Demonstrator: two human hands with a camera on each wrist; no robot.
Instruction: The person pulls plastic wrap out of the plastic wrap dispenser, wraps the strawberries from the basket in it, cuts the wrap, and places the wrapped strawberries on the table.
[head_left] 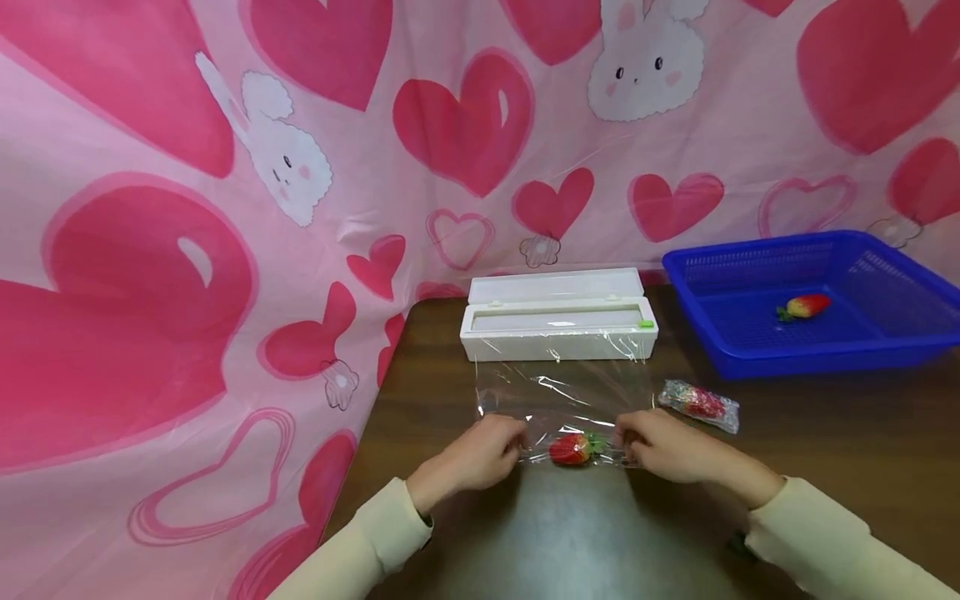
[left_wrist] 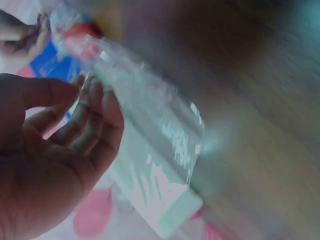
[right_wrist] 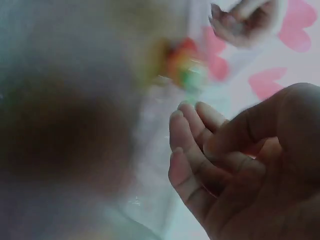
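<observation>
My left hand (head_left: 489, 451) and my right hand (head_left: 663, 444) pinch the clear wrap (head_left: 558, 390), with the red strawberry (head_left: 571, 450) between them at the wrap's near edge, and if I tug one side too hard, the wrap might rip or the strawberry might roll away.

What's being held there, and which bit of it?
Clear plastic wrap: the left grip holds its left side near the front edge, the right grip its right side, with a strawberry between them.
</observation>
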